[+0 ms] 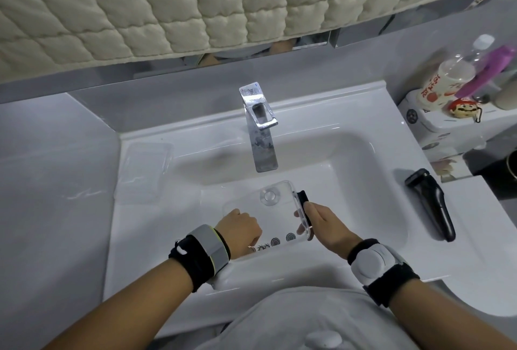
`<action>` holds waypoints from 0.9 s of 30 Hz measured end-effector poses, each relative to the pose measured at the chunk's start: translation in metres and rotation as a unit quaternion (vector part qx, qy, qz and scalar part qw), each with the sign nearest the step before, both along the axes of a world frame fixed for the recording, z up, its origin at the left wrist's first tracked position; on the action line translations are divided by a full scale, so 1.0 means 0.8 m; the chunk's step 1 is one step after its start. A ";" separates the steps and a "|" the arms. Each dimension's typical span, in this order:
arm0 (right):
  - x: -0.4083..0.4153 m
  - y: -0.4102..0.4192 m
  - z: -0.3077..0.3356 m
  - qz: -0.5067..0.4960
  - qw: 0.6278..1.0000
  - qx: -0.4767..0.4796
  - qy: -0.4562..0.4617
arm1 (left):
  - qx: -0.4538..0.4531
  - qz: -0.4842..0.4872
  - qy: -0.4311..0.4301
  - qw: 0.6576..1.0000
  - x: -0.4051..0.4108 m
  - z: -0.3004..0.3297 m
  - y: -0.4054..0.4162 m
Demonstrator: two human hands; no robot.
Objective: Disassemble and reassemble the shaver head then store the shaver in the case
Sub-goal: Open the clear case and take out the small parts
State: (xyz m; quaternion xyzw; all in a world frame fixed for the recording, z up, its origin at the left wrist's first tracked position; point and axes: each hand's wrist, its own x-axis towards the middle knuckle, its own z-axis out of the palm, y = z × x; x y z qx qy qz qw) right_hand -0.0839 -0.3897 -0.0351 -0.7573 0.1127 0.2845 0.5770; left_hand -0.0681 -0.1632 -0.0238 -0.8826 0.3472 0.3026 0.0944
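Spreading across the top: one quilted cream cover, hanging over the mirror edge. Filling the middle: one white sink with one chrome tap standing at its back rim. Lying on the left rim: one clear lid, well apart from the hands. Hovering over the basin: one clear case, being held from both sides. Lying on the right rim, well apart from the case: one black shaver, narrow end pointing toward the near edge. Standing on the ledge at far right: one clear bottle, one purple item leaning beside it, and one small red-capped figure.

Gripping the case's left edge: left hand, fingers curled, knuckles up. Gripping the case's right edge: right hand, thumb on top, fingers wrapping under the clear wall and also touching one black piece against that edge; exactly what this piece is, impossible to tell. Lying inside the case near the front: small round cutter parts, at least two showing, others hiding behind the left hand. Wrapping each wrist: one strapped band, two in all.
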 end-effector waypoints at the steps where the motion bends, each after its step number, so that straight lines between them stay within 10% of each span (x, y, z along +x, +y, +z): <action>1: -0.001 0.000 0.000 0.001 1.000 0.001 0.001 | -0.002 0.000 -0.002 1.000 0.000 -0.001 0.001; 27: -0.006 0.004 0.001 0.047 0.997 -0.035 -0.050 | 0.029 0.016 -0.064 0.997 -0.002 -0.006 -0.005</action>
